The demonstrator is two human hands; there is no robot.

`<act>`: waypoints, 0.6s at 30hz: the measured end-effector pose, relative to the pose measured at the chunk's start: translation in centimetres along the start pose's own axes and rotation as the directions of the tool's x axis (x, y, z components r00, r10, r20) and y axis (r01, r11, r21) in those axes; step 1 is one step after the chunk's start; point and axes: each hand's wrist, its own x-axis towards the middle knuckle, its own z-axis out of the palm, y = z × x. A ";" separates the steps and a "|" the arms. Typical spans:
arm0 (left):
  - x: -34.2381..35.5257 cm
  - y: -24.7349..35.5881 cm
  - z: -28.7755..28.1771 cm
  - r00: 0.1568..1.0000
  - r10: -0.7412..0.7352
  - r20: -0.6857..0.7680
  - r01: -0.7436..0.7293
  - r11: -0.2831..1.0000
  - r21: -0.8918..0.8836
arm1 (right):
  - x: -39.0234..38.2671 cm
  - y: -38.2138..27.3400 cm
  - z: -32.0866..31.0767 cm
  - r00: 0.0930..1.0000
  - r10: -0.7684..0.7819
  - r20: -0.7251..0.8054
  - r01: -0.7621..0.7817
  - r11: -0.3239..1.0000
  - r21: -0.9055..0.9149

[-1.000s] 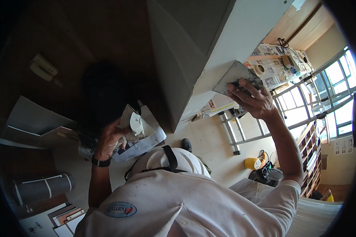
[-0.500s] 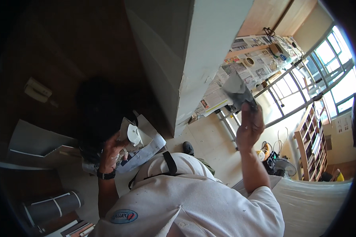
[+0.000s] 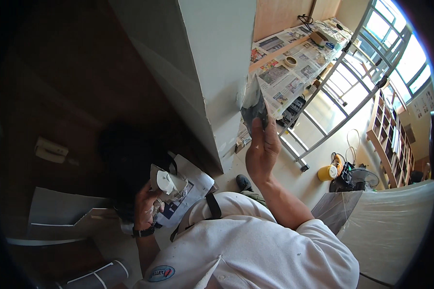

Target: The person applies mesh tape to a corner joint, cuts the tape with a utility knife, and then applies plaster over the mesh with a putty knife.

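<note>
My right hand [image 3: 263, 156] grips a putty knife [image 3: 253, 110] with a wide, putty-smeared blade. Its blade is at the face of a pale wall column [image 3: 222, 58]; whether it touches cannot be told. Small rough spots mark the column's corner. Lower on the left, my left hand [image 3: 143, 206] is closed on a flat plate [image 3: 179, 187] that carries a lump of white putty [image 3: 165, 183]. Putty also smears the fingers. Beneath the plate lies a printed paper sheet [image 3: 197, 180], partly hidden by the hand.
Newspaper [image 3: 277, 77] covers a bench with a tape roll [image 3: 290, 61] on it. To the right stand a metal ladder [image 3: 330, 130], a yellow tub [image 3: 327, 173], a fan [image 3: 364, 178] and a wooden rack [image 3: 388, 139]. A wall phone [image 3: 53, 150] is at the left.
My right hand has brought the putty knife leftward to the column, its blade now turned more edge-on. The view has shifted, while my left hand still holds the plate with putty.
</note>
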 end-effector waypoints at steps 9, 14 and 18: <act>-0.2 -0.3 -1.3 0.999 0.020 -0.042 -0.019 1.000 0.006 | -0.5 0.2 1.8 0.992 -0.122 0.031 0.126 0.972 -0.199; -0.6 -0.3 -1.7 0.997 0.018 -0.072 -0.019 1.000 -0.012 | -0.8 0.1 3.4 0.985 -0.164 0.053 0.172 0.947 -0.270; -0.3 -0.5 -2.4 0.998 0.050 -0.032 -0.049 0.999 0.017 | -2.1 -0.9 4.6 0.968 -0.225 0.109 0.249 0.910 -0.333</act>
